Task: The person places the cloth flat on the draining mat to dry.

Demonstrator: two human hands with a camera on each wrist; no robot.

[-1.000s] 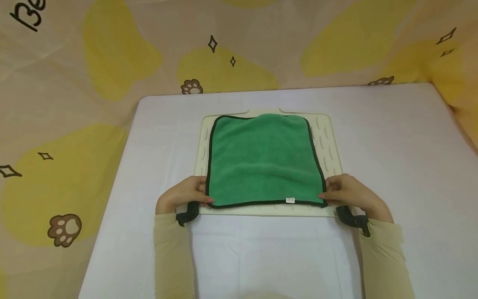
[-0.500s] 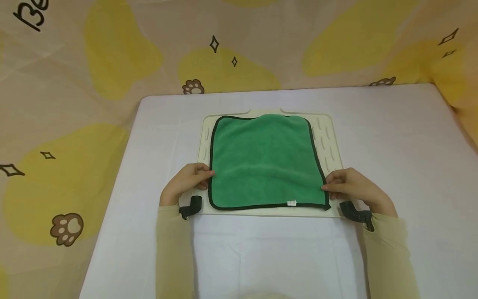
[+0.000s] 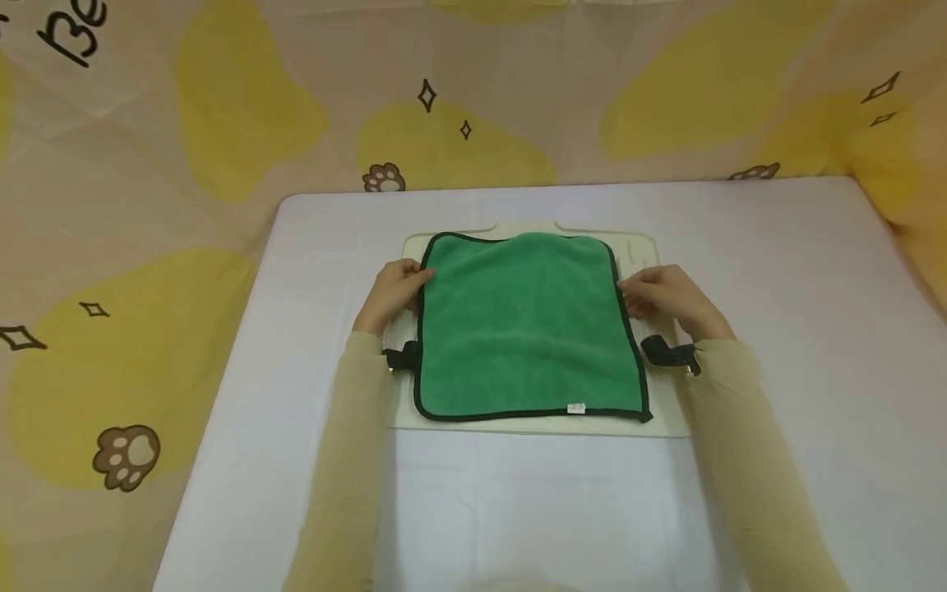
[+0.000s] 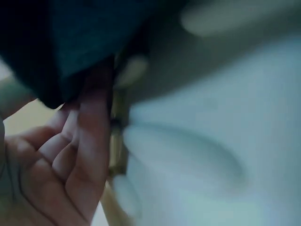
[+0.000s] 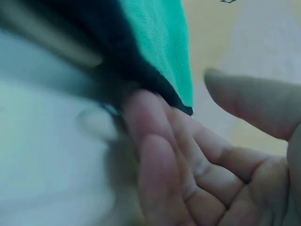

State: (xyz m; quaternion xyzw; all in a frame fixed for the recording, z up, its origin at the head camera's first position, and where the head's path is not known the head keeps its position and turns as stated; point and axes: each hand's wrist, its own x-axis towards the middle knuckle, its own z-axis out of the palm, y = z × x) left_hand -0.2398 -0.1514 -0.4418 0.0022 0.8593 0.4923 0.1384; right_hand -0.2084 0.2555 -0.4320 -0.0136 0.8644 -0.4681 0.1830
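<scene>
A green towel (image 3: 528, 329) with a dark border and a small white label lies spread over a cream, ridged board (image 3: 405, 403). At its upper left edge, my left hand (image 3: 398, 288) lays its thumb on top with the fingers under the border, pinching it. The left wrist view has those fingers (image 4: 91, 136) running beneath the dark cloth. Across from it, my right hand (image 3: 669, 296) is at the upper right edge. In the right wrist view its fingertips (image 5: 146, 110) reach under the towel's border, while the thumb (image 5: 249, 99) stands apart from the cloth.
The board rests on a white-covered table (image 3: 473, 510). Behind and to the left hangs a cream and yellow printed curtain (image 3: 244, 99). Black wrist mounts (image 3: 669, 352) jut inward from both sleeves, close over the board.
Both hands have slid from the towel's near corners up along its side edges toward the far end. The towel itself stays spread in almost the same place.
</scene>
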